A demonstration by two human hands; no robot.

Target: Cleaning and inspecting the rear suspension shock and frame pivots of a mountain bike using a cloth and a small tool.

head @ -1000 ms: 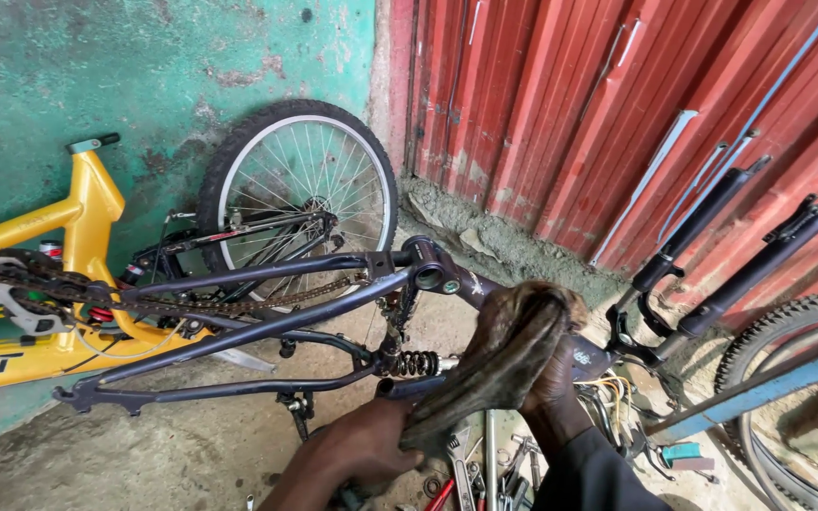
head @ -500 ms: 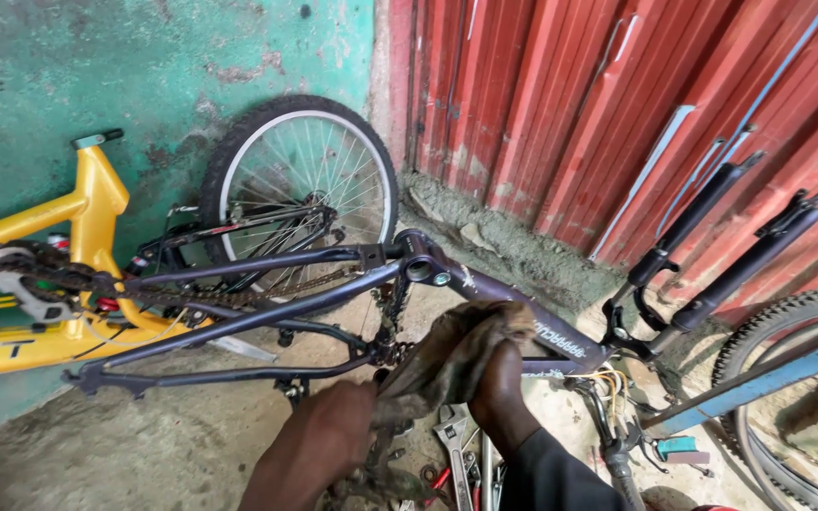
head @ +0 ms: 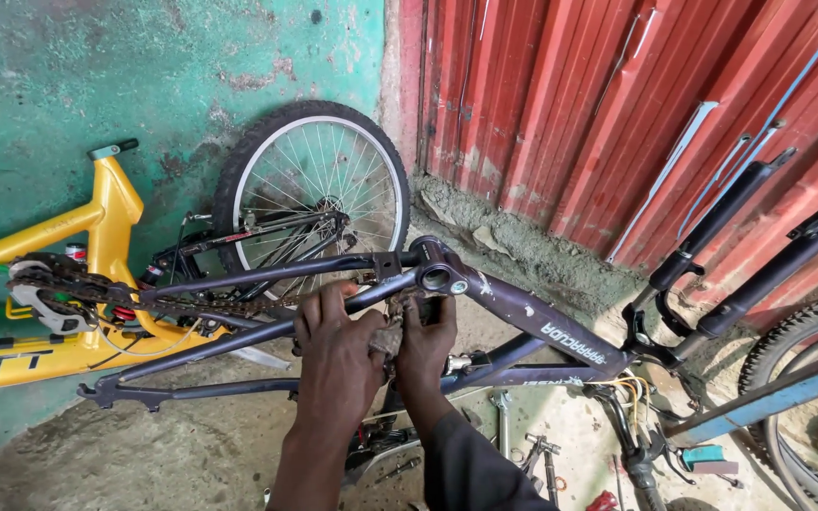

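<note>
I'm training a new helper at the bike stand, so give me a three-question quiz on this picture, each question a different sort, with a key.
1. True or false: both hands, the left hand and the right hand, are at the dark purple bicycle frame.
2. Multiple choice: what leans against the green wall behind the frame? A) a spoked wheel B) a ladder C) a bucket
3. Fill in: the bicycle frame at the far left is coloured ____.

Key: 1 true; 2 A, the spoked wheel; 3 yellow.
</note>
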